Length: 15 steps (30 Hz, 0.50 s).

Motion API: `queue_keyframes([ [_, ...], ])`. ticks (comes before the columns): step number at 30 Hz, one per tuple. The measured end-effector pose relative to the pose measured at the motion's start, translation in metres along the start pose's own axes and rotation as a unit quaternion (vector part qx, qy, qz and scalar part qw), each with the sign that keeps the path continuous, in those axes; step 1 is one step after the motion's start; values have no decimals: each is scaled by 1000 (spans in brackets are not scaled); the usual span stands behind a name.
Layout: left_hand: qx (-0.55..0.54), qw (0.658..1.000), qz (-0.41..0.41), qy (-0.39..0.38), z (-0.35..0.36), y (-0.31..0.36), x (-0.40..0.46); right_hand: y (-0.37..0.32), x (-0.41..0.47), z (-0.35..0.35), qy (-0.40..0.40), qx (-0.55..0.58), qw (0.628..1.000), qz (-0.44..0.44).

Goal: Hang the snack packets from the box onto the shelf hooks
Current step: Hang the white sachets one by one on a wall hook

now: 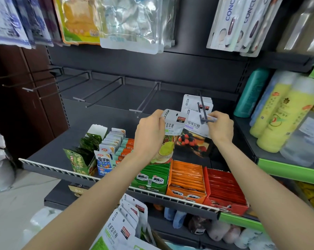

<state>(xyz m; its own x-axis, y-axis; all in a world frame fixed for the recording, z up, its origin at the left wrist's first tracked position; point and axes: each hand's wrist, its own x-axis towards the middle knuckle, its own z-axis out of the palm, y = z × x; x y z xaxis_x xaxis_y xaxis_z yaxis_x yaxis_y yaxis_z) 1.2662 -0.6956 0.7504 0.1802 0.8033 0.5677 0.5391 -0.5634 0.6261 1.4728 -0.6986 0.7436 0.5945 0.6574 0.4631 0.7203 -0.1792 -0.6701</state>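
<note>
So the big dark shelf unit (116, 98) fills everything ahead of the hands, with a row of empty hooks (102, 91) running off up and to the left of them, and trays of orange and red snack boxes (206, 179) sitting on the shelf right below the wrists. Down by the elbows, close to the person, is the box (159, 240) with a stack of white packets (123, 224) waiting to go up. Only the hook (204, 112) right at the right hand has anything on it, a few packets (190, 101) hanging just behind the fingers. The left hand (149, 130) is curled round a green-fruit packet (168, 139), holding it by the top edge. The right hand (220, 126) is pinching the top of a berry packet (194, 134) right at the hook tip, looks like it's being threaded on. If I were doing it, I'd keep that top edge flat and line the punched hole up with the tip before pushing, otherwise it'll snag on the little label bar at the end. Can't see the hole itself from here, the fingers and hook cover it. Then slide it back against the others so there's room for the next one.
</note>
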Motion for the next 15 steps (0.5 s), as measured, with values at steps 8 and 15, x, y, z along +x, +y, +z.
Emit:
queue_keyframes([
  [8, 3, 1000, 0, -28, 12, -5, 12, 4, 46, 28, -4, -13, 1000, 19],
  [15, -39, 996, -21, -83, 15, -3, 5, 17, 7, 3, 9, 89, 995, -31],
])
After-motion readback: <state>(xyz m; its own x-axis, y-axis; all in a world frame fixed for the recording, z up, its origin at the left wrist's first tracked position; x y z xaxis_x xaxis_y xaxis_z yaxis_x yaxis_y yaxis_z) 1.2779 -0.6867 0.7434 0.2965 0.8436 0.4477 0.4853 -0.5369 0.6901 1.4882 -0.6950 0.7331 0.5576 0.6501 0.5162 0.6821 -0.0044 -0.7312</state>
